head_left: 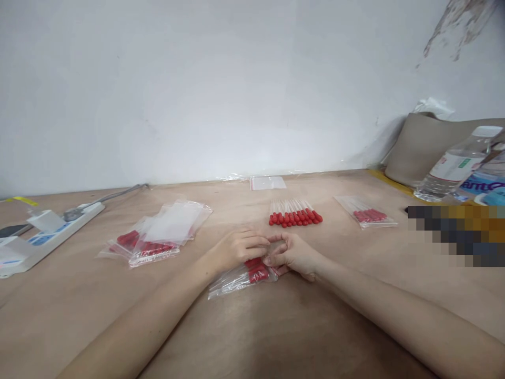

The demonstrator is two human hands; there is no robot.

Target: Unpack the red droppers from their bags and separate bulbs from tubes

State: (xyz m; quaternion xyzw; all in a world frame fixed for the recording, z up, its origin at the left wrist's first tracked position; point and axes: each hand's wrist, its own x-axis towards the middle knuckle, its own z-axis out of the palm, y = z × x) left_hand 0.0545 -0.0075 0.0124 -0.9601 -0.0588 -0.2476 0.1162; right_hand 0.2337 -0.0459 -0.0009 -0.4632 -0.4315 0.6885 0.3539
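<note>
In front of me lies a clear zip bag point(231, 282) with several red-headed sticks inside. My left hand point(241, 248) rests across its upper part, fingers bent over the red heads. At the bag's right end, the thumb and fingers of my right hand point(295, 256) close on its edge, where the fingertips of both hands nearly meet. Part of the bag is hidden under the hands. Just beyond them, a row of loose red-headed sticks point(295, 216) with thin whitish shafts lies side by side, heads toward me.
Filled zip bags point(152, 247) and flat, pale bags point(168, 223) overlap at left. Another filled bag point(369, 215) lies right; a flat bag point(268, 182) is near the wall. A power strip point(59, 234) stands far left. A water bottle point(453, 168) and grey container point(410, 147) stand far right.
</note>
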